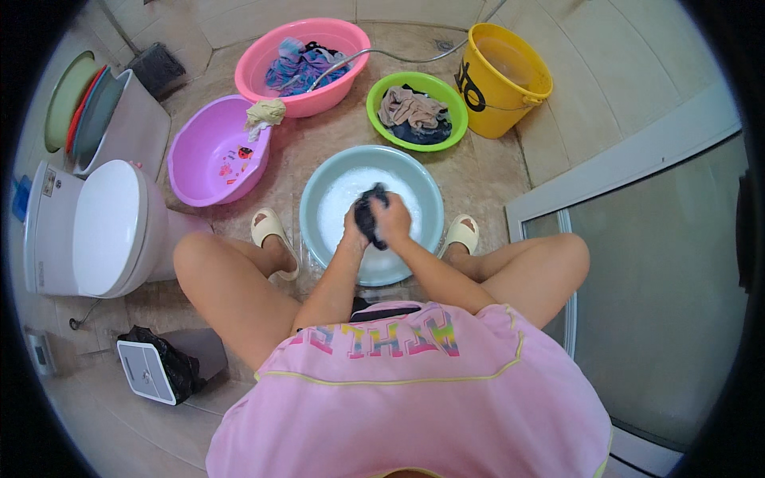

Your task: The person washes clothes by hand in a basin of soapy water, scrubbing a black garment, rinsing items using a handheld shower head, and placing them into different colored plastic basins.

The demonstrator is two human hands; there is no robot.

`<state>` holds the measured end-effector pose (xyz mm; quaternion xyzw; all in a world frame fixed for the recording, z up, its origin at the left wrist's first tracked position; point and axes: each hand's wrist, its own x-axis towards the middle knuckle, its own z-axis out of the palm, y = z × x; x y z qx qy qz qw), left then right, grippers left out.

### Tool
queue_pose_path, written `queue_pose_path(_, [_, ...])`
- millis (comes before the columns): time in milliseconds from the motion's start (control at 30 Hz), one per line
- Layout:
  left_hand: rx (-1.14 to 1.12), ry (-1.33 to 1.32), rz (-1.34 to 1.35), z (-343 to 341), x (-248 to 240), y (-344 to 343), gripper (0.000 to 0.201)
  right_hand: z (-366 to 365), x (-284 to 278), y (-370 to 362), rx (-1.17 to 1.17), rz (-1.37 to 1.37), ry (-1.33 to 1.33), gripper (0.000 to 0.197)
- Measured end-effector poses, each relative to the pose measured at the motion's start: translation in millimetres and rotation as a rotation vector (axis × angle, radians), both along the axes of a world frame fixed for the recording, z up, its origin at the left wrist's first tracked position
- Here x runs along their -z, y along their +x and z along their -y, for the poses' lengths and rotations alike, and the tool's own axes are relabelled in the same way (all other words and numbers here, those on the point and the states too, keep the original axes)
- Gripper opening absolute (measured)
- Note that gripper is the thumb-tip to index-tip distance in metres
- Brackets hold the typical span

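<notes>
A bunched black cloth, its kind not clear, is held between my two hands above a light blue basin. White suds and water fill the basin below. My left hand is closed round the cloth's left side. On its right side my right hand grips it, slightly blurred by motion. The fingertips are partly hidden by the cloth.
Beyond the blue basin stand a purple basin with a cloth on its rim, a pink basin of wet clothes with a hose, a green basin of clothes and a yellow bucket. A toilet and bin are left; a glass door right.
</notes>
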<state>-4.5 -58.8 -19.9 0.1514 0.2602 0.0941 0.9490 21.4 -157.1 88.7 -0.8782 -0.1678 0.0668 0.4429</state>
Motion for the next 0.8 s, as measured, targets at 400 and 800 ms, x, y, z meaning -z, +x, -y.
queue_pose_path(400, [0.156, 1.111, -0.132, 18.2, -120.3, 19.9, 0.023, 35.3, 11.8, 34.5, -0.111, -1.078, 0.619, 0.026])
queue_pose_path(800, [0.198, 0.632, 0.144, -21.2, -145.3, -0.5, 0.029, 26.4, 1.4, 39.1, -0.556, -0.512, 0.161, 0.040])
